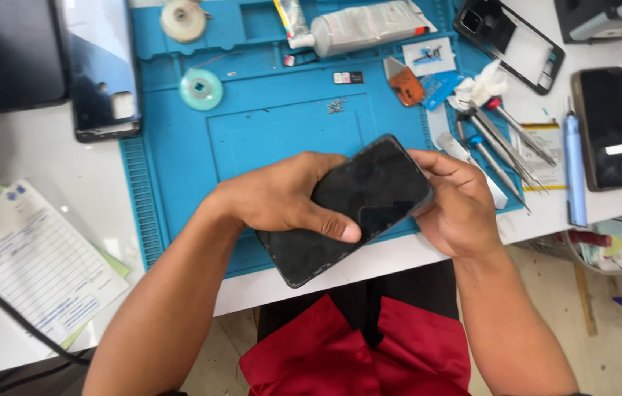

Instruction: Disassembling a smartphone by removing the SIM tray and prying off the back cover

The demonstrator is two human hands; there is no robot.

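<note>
Smartphone, dark screen up, held over the blue repair mat's front edge | long axis slants from near-left to far-right | left hand grips across its middle, thumb on glass | right hand clasps the far-right end | screwdrivers lie at the mat's right edge

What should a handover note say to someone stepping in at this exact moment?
Left hand: grips the dark smartphone from above, thumb pressed on its glass.
Right hand: holds the phone's upper right edge.
The phone is held screen up, tilted, over the near edge of the blue repair mat; its screen is dark.
On the mat: a small pile of screws, a white glue tube, two tape rolls. Screwdrivers lie at its right edge, an empty phone frame beyond.
Done: the phone looks closed, glass in place. Left: cannot tell whether the seating is finished; the screws are still loose on the mat.
</note>
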